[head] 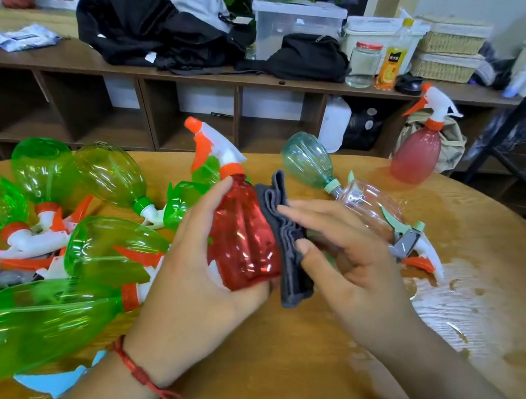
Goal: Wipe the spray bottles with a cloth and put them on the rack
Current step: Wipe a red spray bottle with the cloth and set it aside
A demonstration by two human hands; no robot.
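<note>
**Red bottle gripped, cloth pressed to its side**

The left hand (197, 284) curls its thumb and fingers round a red, translucent, ribbed plastic spray bottle (243, 240) with an orange-and-white trigger, above the near part of the round wooden table (297, 388). The right hand (352, 271) lays nearly straight fingers (290, 210) and thumb on a folded grey cloth (290, 283), pressing it against the bottle's right side. Glossy green plastic spray bottles (98, 244) lie heaped along the table's left edge.

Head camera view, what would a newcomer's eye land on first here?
The red spray bottle at centre, gripped by the left hand while the right hand presses a grey cloth against its side. Then the heap of green spray bottles lying on the left of the table, and a pink spray bottle upright at its far right.
</note>
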